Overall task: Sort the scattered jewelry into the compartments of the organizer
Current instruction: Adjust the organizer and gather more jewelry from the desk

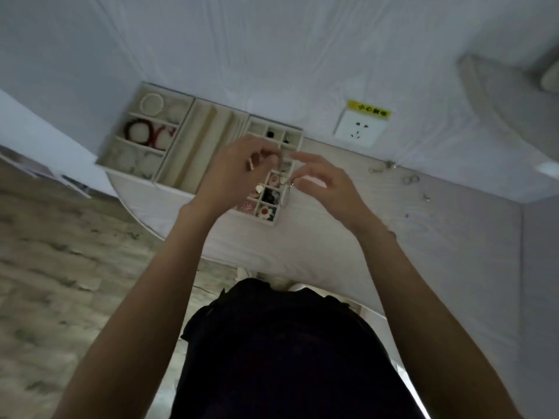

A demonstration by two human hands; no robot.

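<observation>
Left fingers: the left hand [239, 167] is curled above the grid tray, its fingertips bunched on a small pale piece [250, 164]; the blur hides what the piece is.
Right fingers: the right hand [317, 179] has its thumb and forefinger closed on a small shiny item [291, 183] at the grid tray's right wall, the other fingers spread loose.
Risk, drop: both pinches look light and the pieces tiny; a slip would likely send one into the wrong cell or onto the table.
Risk, snag: if the two pieces are linked, which I cannot tell, pulling the hands apart could tangle or strain them.
Grid tray [298, 132]: small square cells with soft cream lining, several holding earrings, one flower-shaped, near the table's far edge.
Bracelet tray [145, 86]: wide cells at the far left corner, holding a pale bead ring and dark red bead bangles.
Slot tray [193, 152]: long padded channels between the other two, touching both.
Loose jewelry [411, 179]: thin metallic rings and hooks scattered along the far right edge, well apart from the trays.
Table [332, 237]: pale wood grain, rounded near edge.
</observation>
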